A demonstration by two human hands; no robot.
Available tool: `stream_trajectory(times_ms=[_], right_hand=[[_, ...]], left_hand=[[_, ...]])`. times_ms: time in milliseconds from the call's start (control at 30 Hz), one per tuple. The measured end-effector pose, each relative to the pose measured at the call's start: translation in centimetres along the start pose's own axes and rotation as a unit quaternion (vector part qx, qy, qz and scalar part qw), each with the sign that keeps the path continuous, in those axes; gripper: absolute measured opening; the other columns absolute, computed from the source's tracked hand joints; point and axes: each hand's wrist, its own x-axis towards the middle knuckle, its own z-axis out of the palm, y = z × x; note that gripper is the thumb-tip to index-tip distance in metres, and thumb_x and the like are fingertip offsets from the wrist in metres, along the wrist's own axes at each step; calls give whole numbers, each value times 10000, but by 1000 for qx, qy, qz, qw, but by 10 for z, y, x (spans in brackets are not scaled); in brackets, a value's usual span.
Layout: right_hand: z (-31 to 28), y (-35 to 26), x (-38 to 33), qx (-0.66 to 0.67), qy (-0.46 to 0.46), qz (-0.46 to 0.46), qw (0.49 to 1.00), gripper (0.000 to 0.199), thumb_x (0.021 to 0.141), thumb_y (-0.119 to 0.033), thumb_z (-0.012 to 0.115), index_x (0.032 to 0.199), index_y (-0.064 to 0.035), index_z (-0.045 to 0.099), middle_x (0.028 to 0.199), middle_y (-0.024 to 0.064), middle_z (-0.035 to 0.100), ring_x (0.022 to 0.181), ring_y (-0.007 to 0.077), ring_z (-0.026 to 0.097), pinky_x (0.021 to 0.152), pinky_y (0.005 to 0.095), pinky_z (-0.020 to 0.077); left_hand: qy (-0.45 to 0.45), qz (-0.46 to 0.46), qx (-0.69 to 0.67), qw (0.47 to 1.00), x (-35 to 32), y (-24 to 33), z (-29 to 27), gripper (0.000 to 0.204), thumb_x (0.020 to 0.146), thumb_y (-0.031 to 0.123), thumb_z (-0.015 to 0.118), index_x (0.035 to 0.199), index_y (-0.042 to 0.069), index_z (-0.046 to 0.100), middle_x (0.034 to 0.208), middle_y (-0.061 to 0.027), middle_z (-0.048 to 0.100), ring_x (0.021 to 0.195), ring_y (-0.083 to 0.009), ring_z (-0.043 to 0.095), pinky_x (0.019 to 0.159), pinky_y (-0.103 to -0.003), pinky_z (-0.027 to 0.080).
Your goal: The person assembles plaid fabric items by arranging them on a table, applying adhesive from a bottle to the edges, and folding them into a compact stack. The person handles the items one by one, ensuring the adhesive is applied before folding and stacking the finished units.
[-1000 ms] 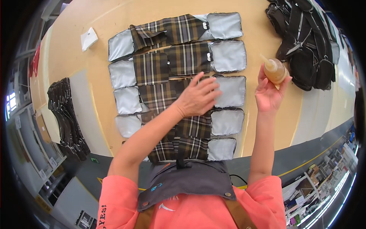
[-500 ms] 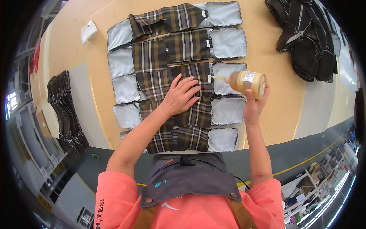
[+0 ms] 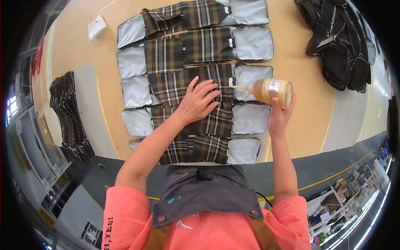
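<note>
My left hand lies flat with fingers spread on a brown, black and white plaid fabric piece, one of several laid in a column. Grey satiny panels extend from both ends of these pieces. My right hand grips a squeeze bottle with amber contents and a thin nozzle. The bottle is tipped sideways, its nozzle pointing left. The tip is at a small white tab on the right edge of the middle plaid piece; whether they touch I cannot tell.
A stack of dark fabric pieces rests at the table's left edge. Black bags with straps and zips lie at the far right. A folded white paper is at the far left of the tan table.
The view has shifted slightly. The bottle's nozzle tip has moved a little to the right and down, staying near the white tab. My left hand stays on the fabric.
</note>
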Motion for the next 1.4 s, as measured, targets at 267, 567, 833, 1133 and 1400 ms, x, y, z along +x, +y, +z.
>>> stream_trajectory(times_ms=[267, 567, 833, 1133, 1400], right_hand=[[13, 2, 6, 44, 24, -6, 999, 657, 867, -277, 720, 1322, -41, 310, 1196, 76, 476, 1105, 166, 473, 936, 303, 423], [1, -3, -6, 95, 4, 47, 994, 581, 879, -276, 696, 1301, -25, 385, 1218, 103, 519, 1115, 243, 533, 824, 379, 554], [-44, -31, -2, 617, -36, 206, 758, 584, 858, -387, 680, 1293, -54, 479, 1293, 138, 528, 1243, 347, 485, 876, 399, 583], [-50, -31, -97, 180, 74, 25, 980, 533, 933, -403, 583, 1314, -66, 424, 1202, 96, 551, 1073, 241, 596, 805, 389, 588], [-28, 17, -110, 22, 41, -29, 998, 654, 858, -265, 724, 1323, -33, 326, 1246, 97, 474, 1145, 188, 461, 1001, 325, 369]], left_hand=[[3, 2, 5, 1000, 1, 0, 1, 332, 851, 259, 658, 1151, 130, 601, 1237, -54, 545, 1250, -234, 464, 1136, -473, 217], [21, -9, 19, 1000, -4, 6, 3, 326, 849, 239, 665, 1147, 125, 599, 1227, -55, 552, 1241, -234, 475, 1129, -471, 228], [44, 54, -10, 998, -6, 63, -6, 351, 808, 216, 680, 1140, 130, 605, 1210, -57, 553, 1236, -242, 481, 1122, -498, 241], [-81, 70, 26, 994, -59, 70, 7, 394, 877, 284, 616, 1225, 108, 564, 1300, -40, 515, 1298, -214, 418, 1133, -475, 217], [-83, 43, 27, 995, -75, 69, 8, 435, 880, 266, 617, 1280, 118, 533, 1320, -50, 513, 1297, -227, 421, 1134, -483, 212]])
